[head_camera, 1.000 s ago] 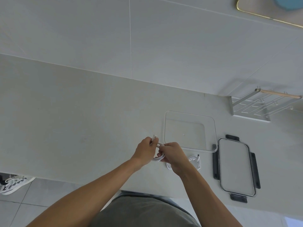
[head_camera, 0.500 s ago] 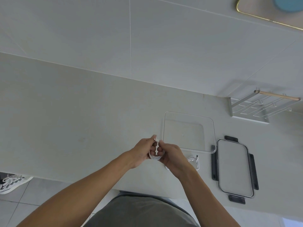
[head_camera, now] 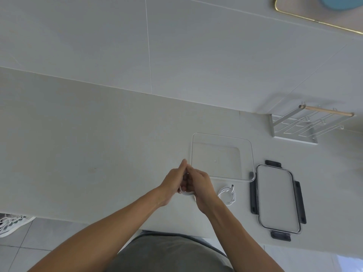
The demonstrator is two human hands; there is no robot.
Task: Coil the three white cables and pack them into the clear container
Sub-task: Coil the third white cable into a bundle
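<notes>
My left hand (head_camera: pixel 172 180) and my right hand (head_camera: pixel 198 182) are pressed together just off the near left corner of the clear container (head_camera: pixel 252 154). Both grip one coiled white cable (head_camera: pixel 184 192); only a short loop of it shows below my fingers. A second white cable (head_camera: pixel 227 194) lies coiled on the counter to the right of my right hand, in front of the container. The container stands open with nothing visible inside. A third cable is not visible.
The container's lid (head_camera: pixel 278 199), grey with black clips, lies flat to the right of the container. A white wire rack with a wooden rod (head_camera: pixel 306 122) stands at the back right against the wall. The counter's front edge runs just below my wrists.
My hands have closed tighter together around the cable, and the plug end that stuck up between my fingers is now hidden. The cable on the counter has not moved.
</notes>
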